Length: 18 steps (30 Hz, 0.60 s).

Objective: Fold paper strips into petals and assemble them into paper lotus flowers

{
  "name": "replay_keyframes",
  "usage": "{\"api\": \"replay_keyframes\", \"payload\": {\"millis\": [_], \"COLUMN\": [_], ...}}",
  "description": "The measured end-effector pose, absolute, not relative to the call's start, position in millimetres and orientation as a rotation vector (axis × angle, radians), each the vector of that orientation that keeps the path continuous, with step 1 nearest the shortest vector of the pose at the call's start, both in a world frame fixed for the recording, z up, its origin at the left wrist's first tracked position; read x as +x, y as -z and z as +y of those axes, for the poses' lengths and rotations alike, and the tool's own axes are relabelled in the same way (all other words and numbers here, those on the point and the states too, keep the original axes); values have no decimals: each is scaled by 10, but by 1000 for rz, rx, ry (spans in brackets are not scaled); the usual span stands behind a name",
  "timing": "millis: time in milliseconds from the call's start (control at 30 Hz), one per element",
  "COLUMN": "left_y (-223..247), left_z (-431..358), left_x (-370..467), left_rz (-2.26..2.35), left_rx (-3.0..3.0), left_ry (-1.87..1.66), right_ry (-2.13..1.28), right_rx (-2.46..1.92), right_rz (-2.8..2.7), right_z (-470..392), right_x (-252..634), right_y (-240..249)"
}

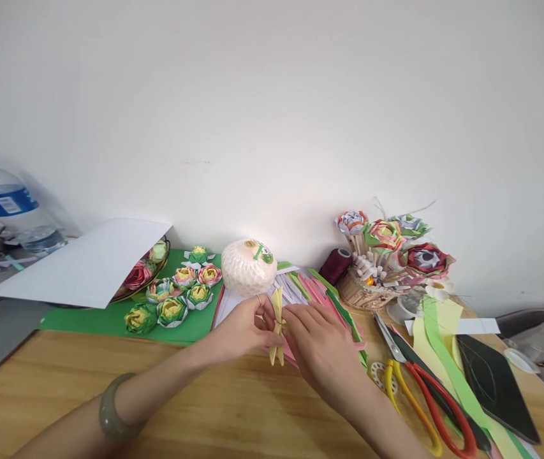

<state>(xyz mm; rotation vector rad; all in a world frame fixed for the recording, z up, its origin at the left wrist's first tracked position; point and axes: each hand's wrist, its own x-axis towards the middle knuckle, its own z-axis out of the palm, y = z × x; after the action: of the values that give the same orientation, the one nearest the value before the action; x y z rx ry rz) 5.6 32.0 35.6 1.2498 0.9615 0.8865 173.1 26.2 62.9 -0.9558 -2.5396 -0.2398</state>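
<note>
Between my two hands, above the front of the table, is a folded yellow paper piece point(277, 303), pinched narrow at its middle with pointed ends up and down. My left hand point(252, 324) grips it from the left with thumb and fingers. From the right, my right hand point(317, 335) closes on its middle; the fingertips are partly hidden. Behind the hands lie pink and green paper strips point(322, 296) and a round white foam-netted object point(249, 266). Finished folded paper flowers point(172, 310) in green, yellow and pink sit on a green sheet point(94, 322) to the left.
Scissors point(425, 382) with red and yellow handles lie right, beside green paper strips point(453, 357) and a black tablet-like slab point(496, 382). A basket point(365, 290) of paper flowers and a maroon thread spool point(336, 266) stand behind. A white sheet point(85, 261) and water bottle point(4, 197) are left.
</note>
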Motion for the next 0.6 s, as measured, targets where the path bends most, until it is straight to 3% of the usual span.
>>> {"api": "replay_keyframes", "payload": {"millis": [300, 467, 600], "left_y": [-426, -515, -619], "left_z": [299, 223, 198], "left_x": [35, -1, -20], "left_rz": [919, 1010, 1040], "left_rx": [1250, 1759, 2056], "left_ry": [-843, -991, -741], "right_ry": [235, 282, 295], "right_rx": [-813, -780, -776], "right_rz": [-2446, -2499, -2524], "right_z": [296, 295, 298], "right_x": [1813, 1840, 1862], "right_y": [-620, -628, -635]}}
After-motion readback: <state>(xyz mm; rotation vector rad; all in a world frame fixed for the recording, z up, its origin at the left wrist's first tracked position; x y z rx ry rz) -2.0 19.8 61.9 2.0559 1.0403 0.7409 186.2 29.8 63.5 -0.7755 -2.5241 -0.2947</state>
